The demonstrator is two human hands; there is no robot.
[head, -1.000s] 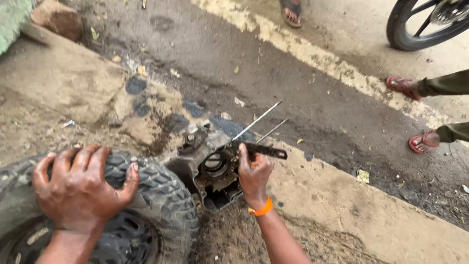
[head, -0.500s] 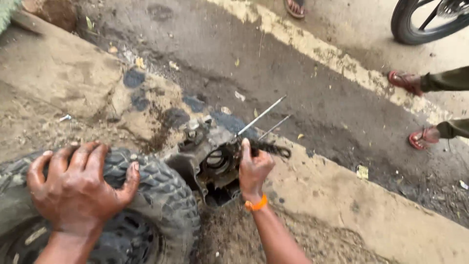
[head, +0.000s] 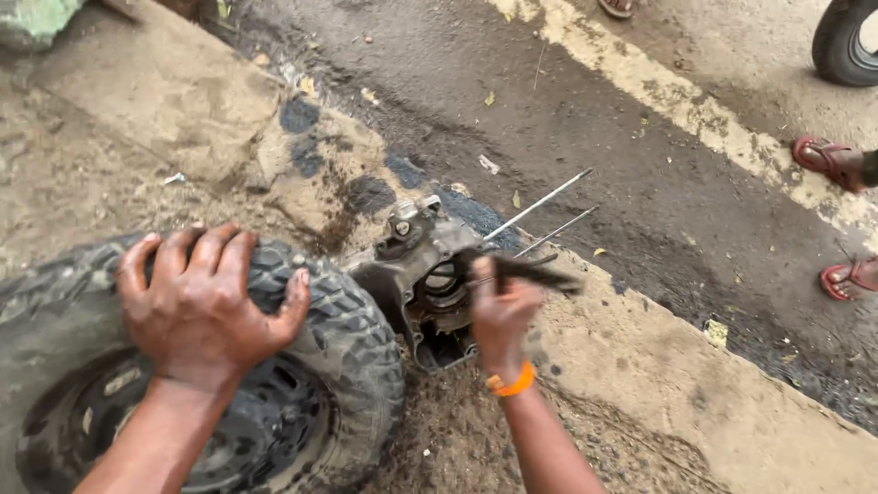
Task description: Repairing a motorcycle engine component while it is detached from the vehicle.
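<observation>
Concrete kerb (head: 695, 384) and wet asphalt road (head: 585, 119) filled most of the view, a worn pale stripe (head: 640, 73) running across the road's far side. Ground at lower left was packed dirt; its edge was cut off by the frame.

Knobby black tyre (head: 357, 357) lay at lower left, only partly in view: the left and bottom portions ran out of frame, and the wheel centre was dark and hard to read. Left hand (head: 206, 306) rested flat on the tread, fingers spread wide over the knobs, pressing down rather than clasping.

Greasy metal engine casing (head: 425, 274) sat just beside the tyre, on the kerb's edge. Its open interior was in shadow; parts inside could not be made out. Two thin steel studs (head: 540, 206) stuck out from it toward the road, tilted upward.

Right hand (head: 498, 311), orange band (head: 514, 384) on the wrist, was at the casing's open face. Its grip was closed around a dark tool (head: 526, 270), motion-blurred, so its kind could not be told; fingers hid where it met the casing.

At right edge, another person's two feet in red sandals (head: 823, 160), cropped. A dark wheel (head: 846, 41) was cut off at top right.
</observation>
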